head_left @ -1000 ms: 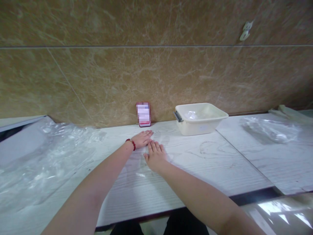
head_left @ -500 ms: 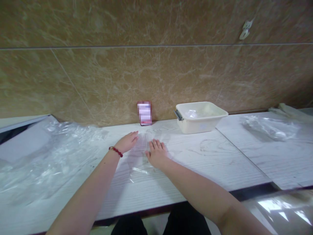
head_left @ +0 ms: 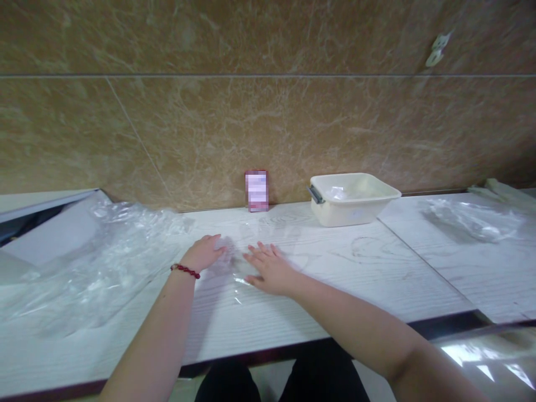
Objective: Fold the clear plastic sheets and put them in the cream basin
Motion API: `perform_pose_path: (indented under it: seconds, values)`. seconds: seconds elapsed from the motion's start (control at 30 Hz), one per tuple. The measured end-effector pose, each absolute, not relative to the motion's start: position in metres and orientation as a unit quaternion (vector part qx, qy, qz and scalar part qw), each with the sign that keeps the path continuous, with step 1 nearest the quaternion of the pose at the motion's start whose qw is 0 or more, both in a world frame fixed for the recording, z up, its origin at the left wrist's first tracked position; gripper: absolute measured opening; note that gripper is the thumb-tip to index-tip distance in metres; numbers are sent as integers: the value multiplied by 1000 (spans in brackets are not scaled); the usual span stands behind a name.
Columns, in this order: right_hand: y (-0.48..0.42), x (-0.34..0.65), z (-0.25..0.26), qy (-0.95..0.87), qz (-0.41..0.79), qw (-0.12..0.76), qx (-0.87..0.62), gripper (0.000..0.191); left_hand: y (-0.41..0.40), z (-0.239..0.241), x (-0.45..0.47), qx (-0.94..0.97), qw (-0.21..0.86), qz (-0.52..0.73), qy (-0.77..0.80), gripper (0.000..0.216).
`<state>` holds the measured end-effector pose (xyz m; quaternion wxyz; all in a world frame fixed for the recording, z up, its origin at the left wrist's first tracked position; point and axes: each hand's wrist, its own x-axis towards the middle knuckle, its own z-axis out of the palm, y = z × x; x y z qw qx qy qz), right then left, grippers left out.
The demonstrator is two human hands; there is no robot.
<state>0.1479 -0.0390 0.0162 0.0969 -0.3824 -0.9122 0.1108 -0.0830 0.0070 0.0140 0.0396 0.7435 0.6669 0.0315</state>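
Between my two hands, a clear plastic bag or sheet (head_left: 240, 281) lies flat on the white wood-grain table (head_left: 368, 285); its outline is hard to make out. My right hand (head_left: 270, 269) rests palm down on it with the fingers spread. To the left, my left hand (head_left: 204, 253), with a red bead bracelet (head_left: 185, 271) at its wrist, is held low over the table. Its fingers are stretched out and hold nothing that I can see; whether it touches the plastic I cannot tell.
A pile of clear plastic bags (head_left: 104, 273) covers the left side, near an open box (head_left: 58, 231). A phone-like object (head_left: 257, 191) leans on the marbled wall. A cream tub (head_left: 352, 215) with a grey clip stands at back right, and more crumpled plastic (head_left: 477, 218) lies farther right.
My left hand has moved left, away from the right hand. My right hand has turned and its fingers now point more to the left. The view has shifted slightly.
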Motion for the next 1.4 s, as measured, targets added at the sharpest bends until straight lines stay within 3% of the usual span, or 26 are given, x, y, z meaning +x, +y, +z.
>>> perform_pose_path:
  seconds: [0.3, 0.57, 0.8, 0.97, 1.07, 1.17, 1.4]
  values:
    - [-76, 140, 25, -961, 151, 47, -228, 65, 12, 11, -89, 715, 56, 46, 695, 54]
    - [-76, 139, 19, -964, 157, 25, -212, 72, 12, 9, -77, 751, 48, 73, 655, 38]
    - [-77, 139, 21, -965, 153, 26, -209, 65, 8, 16, -62, 774, 67, 101, 622, 22]
    - [-76, 140, 24, -962, 152, 64, -218, 59, 2, 21, -52, 715, 127, 171, 666, 17]
    - [-74, 140, 26, -959, 156, 86, -222, 55, 0, 21, -48, 648, 232, 250, 681, 17]
    - [-71, 139, 25, -948, 166, 132, -236, 46, 0, 18, -46, 568, 322, 345, 675, 30]
    - [-38, 141, 13, -881, 172, 284, -338, 24, 1, 14, -44, 503, 352, 438, 656, 47]
